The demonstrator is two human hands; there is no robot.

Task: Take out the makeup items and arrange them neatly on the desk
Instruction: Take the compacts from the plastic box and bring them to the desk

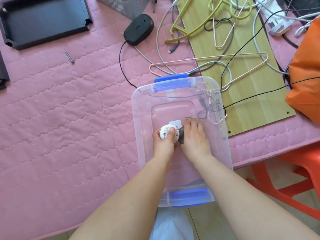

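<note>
A: What did the makeup item look like?

B: The compact (168, 134) was round and white, with a red and dark pattern on its lid. Just beside it, on the right, lay a dark rounded item (181, 135), mostly covered, so I could not tell what it was.

A: Where were they?

B: Both sat low inside the clear bin (138, 108), near the middle of its floor. The bin had blue latches at its far and near ends and stood on the pink quilt (60, 110), its near end hanging past the quilt's edge.

A: And the hands?

B: Both forearms reached down into the bin from the near side. The left hand (164, 144) held the compact, thumb pressed on the lid and fingers curled round its left edge. The right hand (194, 137) lay palm down, touching the dark item, with the fingers stretched forward and close together. Whether it gripped anything, I could not tell.

A: Anything else around?

B: A black mouse (139, 29) on the quilt, hangers (190, 28) and cables on a wooden board (251, 80), an orange bag (304, 75) at the right, and a black tray (41, 18) at top left.
</note>
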